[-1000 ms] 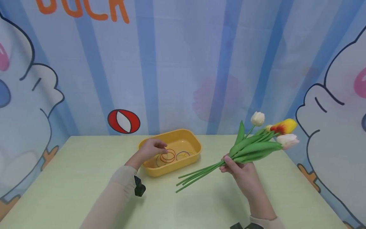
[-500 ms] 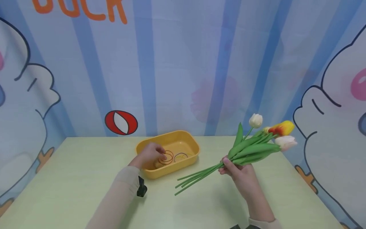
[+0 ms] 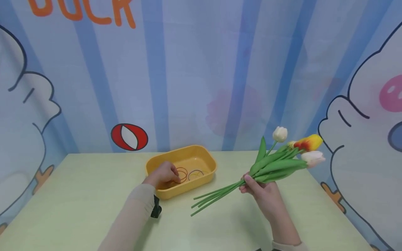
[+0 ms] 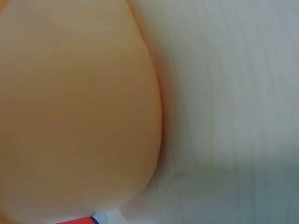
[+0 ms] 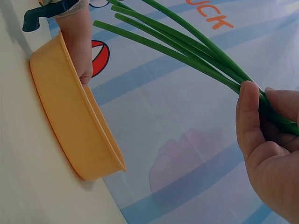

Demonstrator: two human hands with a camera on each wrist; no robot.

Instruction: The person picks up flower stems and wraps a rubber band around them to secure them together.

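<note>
My left hand (image 3: 164, 173) is down inside the yellow tray (image 3: 205, 179), its fingertips right at the red rubber bands (image 3: 182, 170) on the bottom. I cannot tell whether the fingers pinch one. More rubber bands (image 3: 196, 172), purple and yellow, lie to the right of them. The tray's wall (image 4: 84, 107) fills much of the left wrist view. My right hand (image 3: 260, 193) grips a bunch of artificial tulips (image 3: 276, 164) by the stems (image 5: 187, 51), between thumb and fingers. Their white, pale pink and yellow-red heads point up to the right; the stem ends point lower left.
The pale table (image 3: 94, 195) reaches back to a blue striped cloth backdrop (image 3: 194, 76) just behind the tray. Cartoon figures are printed on the cloth at both sides. A dark device (image 3: 156, 207) sits at the left wrist, near the tray's front corner.
My left hand has lowered into the tray, its fingers coming down to the red rubber bands. The right hand and tulips have stayed nearly still, while the head view has shifted slightly.
</note>
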